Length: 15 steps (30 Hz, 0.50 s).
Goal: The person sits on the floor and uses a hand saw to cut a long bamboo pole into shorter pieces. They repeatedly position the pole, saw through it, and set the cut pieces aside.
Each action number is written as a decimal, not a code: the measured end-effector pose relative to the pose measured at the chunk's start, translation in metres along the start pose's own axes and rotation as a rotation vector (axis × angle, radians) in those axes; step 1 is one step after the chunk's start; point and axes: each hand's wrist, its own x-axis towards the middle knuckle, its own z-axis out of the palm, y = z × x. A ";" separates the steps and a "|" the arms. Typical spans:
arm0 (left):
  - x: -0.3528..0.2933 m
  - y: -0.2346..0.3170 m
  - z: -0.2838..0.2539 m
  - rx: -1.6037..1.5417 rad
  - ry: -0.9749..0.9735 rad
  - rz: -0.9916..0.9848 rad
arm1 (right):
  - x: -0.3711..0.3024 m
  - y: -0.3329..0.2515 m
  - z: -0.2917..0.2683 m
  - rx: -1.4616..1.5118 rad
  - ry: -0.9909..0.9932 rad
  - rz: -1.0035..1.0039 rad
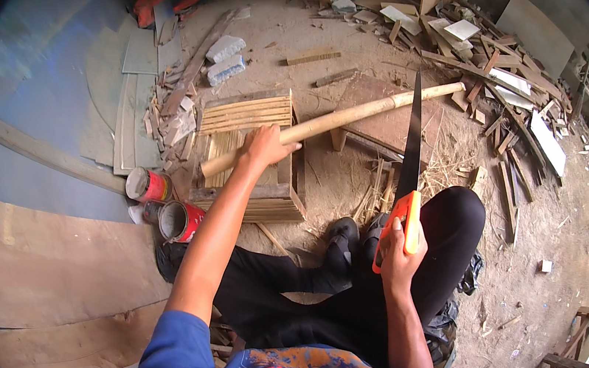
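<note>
Across the middle of the frame a bamboo pole (332,120) lies on a slant, its long axis running from lower left to upper right; the near cut end sits at centre-left, the far end reaches toward the upper right. It rests over a slatted wooden crate (250,156) at its near part and over a low wooden bench (384,125) further up. The left hand (266,144) is wrapped around the pole close to its near end, pressing it against the crate. The right hand (397,255), at centre-right of the frame, is closed on the orange handle of a hand saw (410,162) whose dark blade points straight up the picture and meets the pole about two thirds of the way along, crossing it at a steep angle. So the pole lies forward of both hands, with the left hand on it and the right hand set back from it by the blade's length. Whether the teeth touch the bamboo or hover just above it is hard to tell from this view.

Counted: one pole, one saw, one crate, two paint tins (165,204) at the lower left of centre, two pale blocks (225,59) at upper left, and scrap offcuts (501,85) too many to count at upper right.
</note>
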 end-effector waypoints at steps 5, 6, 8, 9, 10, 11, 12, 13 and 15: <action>-0.022 -0.004 -0.009 -0.103 -0.195 -0.126 | -0.001 0.002 0.012 -0.006 0.060 -0.199; -0.030 -0.003 -0.010 -0.112 -0.136 -0.135 | -0.001 0.003 0.014 0.031 0.079 -0.232; -0.044 -0.005 -0.016 -0.164 -0.018 -0.190 | -0.001 0.003 0.017 0.066 0.081 -0.249; -0.051 -0.006 -0.020 -0.212 0.031 -0.237 | -0.001 0.003 0.018 0.084 0.083 -0.252; -0.055 -0.007 -0.025 -0.250 0.043 -0.299 | -0.001 0.002 0.020 0.026 0.082 -0.259; -0.057 -0.009 -0.032 -0.359 0.111 -0.318 | -0.001 0.001 0.020 0.018 0.079 -0.244; -0.057 -0.010 -0.039 -0.463 0.144 -0.351 | -0.001 -0.001 0.021 0.017 0.091 -0.209; -0.057 -0.010 -0.046 -0.565 0.186 -0.387 | -0.001 -0.002 0.022 0.013 0.101 -0.176; -0.054 -0.006 -0.058 -0.998 0.225 -0.319 | -0.001 -0.003 0.022 0.043 0.097 -0.131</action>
